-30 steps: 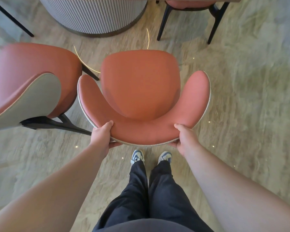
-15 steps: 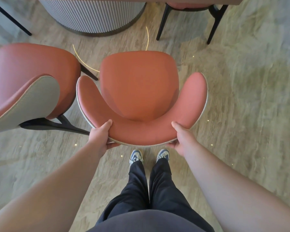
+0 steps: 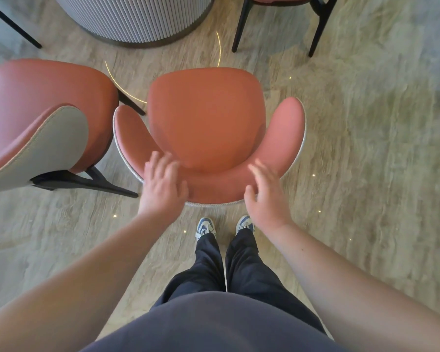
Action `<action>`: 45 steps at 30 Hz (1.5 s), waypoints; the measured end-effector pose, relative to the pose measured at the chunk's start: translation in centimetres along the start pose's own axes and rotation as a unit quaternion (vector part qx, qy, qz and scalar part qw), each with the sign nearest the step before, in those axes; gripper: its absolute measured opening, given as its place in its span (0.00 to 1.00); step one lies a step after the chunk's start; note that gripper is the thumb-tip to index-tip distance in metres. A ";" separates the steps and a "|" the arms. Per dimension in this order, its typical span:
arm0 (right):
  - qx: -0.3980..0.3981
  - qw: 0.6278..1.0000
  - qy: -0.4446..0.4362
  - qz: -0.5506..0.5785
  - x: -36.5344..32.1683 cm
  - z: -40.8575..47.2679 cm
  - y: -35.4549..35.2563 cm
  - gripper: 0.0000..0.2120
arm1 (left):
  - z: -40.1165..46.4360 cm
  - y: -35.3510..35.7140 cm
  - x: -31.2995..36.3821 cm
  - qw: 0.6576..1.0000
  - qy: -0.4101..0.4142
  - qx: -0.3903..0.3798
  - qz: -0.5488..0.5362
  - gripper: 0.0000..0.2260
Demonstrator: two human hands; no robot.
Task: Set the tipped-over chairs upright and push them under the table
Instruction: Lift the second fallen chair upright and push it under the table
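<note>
left hand (image 3: 163,185), right hand (image 3: 266,196), splayed over chair (image 3: 206,118)

I am getting a single head-worn wide-angle view, looking steeply down and slightly forward from standing height. It is taking in my own shoes (image 3: 205,226) near the middle, an orange chair (image 3: 206,118) close below, and the ribbed table base (image 3: 137,16) cropping at the top edge. No second view is sharing the scene.

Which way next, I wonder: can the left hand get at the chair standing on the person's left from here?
Probably yes. The left hand is open and empty, and only bare floor lies between it and the left chair.
</note>
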State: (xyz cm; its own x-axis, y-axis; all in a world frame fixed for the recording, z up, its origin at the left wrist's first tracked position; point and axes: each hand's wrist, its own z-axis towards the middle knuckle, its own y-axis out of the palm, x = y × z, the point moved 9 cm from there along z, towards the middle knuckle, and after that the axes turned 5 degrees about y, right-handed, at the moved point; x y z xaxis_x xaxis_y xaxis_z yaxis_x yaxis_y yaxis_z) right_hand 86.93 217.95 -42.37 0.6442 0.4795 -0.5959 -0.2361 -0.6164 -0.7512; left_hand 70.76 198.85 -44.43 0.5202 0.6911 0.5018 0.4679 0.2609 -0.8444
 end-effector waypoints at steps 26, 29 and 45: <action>-0.116 0.964 -0.081 -0.225 0.4 0.8 3.9 0.30 | -0.1 3.6 1.8 0.987 0.082 -0.104 0.094 0.25; -0.064 0.976 -0.059 -0.198 1.2 2.7 1.4 0.30 | 0.7 0.7 -1.4 0.997 0.029 -0.031 0.069 0.28; -0.093 0.945 0.196 -0.246 9.0 12.3 -2.9 0.43 | 7.7 -2.3 -11.3 0.973 -0.222 -0.041 0.055 0.41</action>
State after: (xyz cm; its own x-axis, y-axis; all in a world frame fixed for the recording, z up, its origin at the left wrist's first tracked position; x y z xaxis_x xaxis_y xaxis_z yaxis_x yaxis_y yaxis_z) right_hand 84.53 231.76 -49.03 0.8711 0.4911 -0.0094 0.2709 -0.4962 -0.8248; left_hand 58.31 195.56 -49.61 0.2195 0.9394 0.2633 0.4916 0.1266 -0.8616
